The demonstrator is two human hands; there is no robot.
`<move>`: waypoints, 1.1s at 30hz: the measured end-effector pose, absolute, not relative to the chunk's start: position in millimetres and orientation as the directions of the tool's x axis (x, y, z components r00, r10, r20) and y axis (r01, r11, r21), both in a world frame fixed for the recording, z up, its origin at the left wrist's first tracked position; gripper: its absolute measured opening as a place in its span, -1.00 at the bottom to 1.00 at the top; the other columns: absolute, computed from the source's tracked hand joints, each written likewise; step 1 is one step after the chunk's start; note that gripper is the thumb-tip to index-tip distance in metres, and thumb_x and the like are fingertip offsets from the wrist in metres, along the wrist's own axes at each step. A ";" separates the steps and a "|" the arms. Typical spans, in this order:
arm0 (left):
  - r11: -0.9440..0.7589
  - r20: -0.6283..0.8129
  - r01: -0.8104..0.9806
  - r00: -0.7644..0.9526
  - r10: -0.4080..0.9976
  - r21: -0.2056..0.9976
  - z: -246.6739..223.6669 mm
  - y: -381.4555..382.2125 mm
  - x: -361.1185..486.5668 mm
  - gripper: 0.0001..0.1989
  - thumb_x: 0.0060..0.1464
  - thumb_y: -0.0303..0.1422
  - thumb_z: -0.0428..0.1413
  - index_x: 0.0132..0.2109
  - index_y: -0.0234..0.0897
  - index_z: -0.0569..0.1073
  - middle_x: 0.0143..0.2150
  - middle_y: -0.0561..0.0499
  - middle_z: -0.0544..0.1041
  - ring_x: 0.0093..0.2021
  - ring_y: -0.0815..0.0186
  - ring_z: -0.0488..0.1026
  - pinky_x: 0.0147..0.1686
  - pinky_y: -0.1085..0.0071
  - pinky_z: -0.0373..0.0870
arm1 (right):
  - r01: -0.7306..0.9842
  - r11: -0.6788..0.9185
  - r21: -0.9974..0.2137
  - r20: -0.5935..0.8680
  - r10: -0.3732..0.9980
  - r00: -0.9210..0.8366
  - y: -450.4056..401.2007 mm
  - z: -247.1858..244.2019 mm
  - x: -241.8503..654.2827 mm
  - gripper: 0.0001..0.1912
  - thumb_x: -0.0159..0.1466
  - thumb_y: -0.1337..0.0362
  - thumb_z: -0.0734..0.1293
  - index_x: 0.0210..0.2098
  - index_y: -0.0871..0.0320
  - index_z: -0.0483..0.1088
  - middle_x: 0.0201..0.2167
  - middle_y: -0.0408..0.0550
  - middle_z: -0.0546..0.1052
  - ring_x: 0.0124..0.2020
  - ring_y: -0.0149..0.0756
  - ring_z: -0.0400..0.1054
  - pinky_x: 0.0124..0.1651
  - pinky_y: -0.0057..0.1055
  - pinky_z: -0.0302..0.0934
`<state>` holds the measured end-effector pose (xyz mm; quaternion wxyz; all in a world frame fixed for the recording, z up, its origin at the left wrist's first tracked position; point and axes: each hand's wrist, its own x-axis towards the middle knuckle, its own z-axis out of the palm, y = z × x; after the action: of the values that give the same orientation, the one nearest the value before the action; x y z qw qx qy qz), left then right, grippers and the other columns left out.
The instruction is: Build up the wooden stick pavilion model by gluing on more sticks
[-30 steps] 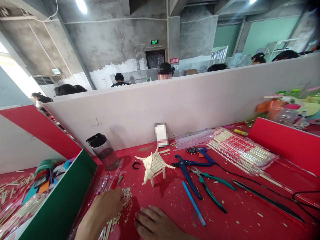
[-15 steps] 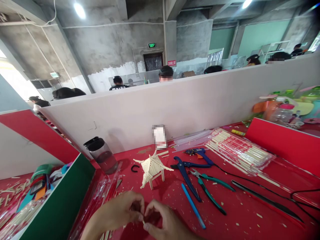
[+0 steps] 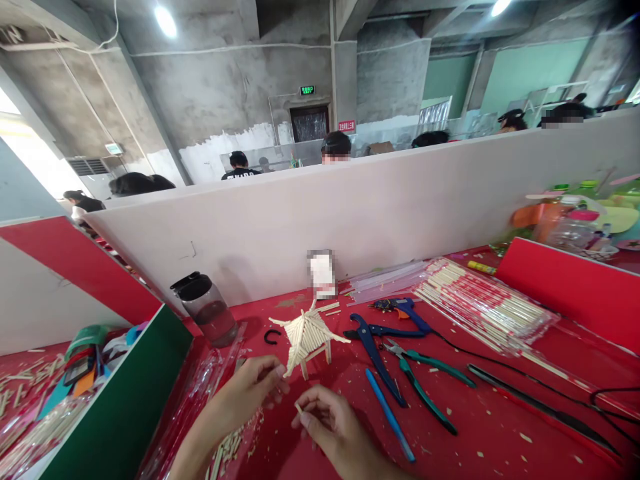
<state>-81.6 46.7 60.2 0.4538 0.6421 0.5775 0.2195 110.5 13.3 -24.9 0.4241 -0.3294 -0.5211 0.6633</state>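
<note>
My right hand [image 3: 327,420] pinches a short piece of wooden stick [image 3: 299,407] between thumb and fingers, low in the middle of the view. My left hand [image 3: 253,387] is loosely curled with its fingers apart and nothing visible in them. Its fingertips are close to a front roof corner of a small pavilion model [image 3: 309,335] made of pale sticks; whether they touch it I cannot tell. The model stands upright on its legs on the red tabletop [image 3: 280,440]. Cut stick pieces [image 3: 230,445] lie partly behind my left forearm.
Right of the model lie a blue cutter [image 3: 375,353], green-handled pliers [image 3: 425,383], a blue glue gun [image 3: 407,313], a blue tube [image 3: 390,415] and packaged sticks [image 3: 485,303]. A dark-lidded bottle [image 3: 204,310] stands at the left, beside a green divider [image 3: 125,400]. A white partition [image 3: 350,213] runs behind.
My hands have come apart. The left has moved up and left toward the model; the right has shifted slightly right, keeping the stick piece. Cut pieces under my left arm show more.
</note>
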 end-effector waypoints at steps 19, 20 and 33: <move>0.184 -0.258 0.230 0.349 0.901 0.956 57.2 45.7 -55.6 -0.48 0.08 0.10 0.20 -0.34 -0.35 0.54 -0.42 -0.02 0.57 -0.45 0.37 0.41 -0.40 0.46 0.30 | -0.276 -0.029 -0.961 0.056 0.954 -0.294 39.0 -8.6 132.7 -0.58 0.23 -0.08 0.42 -0.32 0.18 0.42 -0.54 -0.19 0.39 -0.56 -0.45 0.16 -0.49 -0.48 0.04; 0.183 -0.256 0.226 0.354 0.899 0.957 57.4 45.3 -54.7 -0.49 0.08 0.09 0.20 -0.33 -0.35 0.54 -0.42 -0.02 0.57 -0.45 0.37 0.42 -0.39 0.45 0.31 | -0.270 -0.021 -0.962 0.060 0.956 -0.287 39.5 -7.4 133.2 -0.58 0.23 -0.08 0.43 -0.32 0.19 0.43 -0.56 -0.20 0.38 -0.58 -0.46 0.15 -0.51 -0.49 0.03; 0.158 -0.229 0.202 0.403 0.886 0.967 55.8 42.5 -51.1 -0.54 0.12 0.03 0.21 -0.25 -0.36 0.55 -0.40 0.00 0.54 -0.43 0.36 0.41 -0.36 0.43 0.34 | -0.246 0.022 -0.969 0.085 0.965 -0.248 43.3 -7.2 137.2 -0.58 0.21 -0.08 0.44 -0.32 0.19 0.45 -0.58 -0.23 0.32 -0.61 -0.48 0.06 -0.55 -0.49 -0.05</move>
<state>-51.1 42.5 55.8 0.6012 0.5832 0.4663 0.2844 137.2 43.3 -7.2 0.5016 -0.3528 -0.5095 0.6036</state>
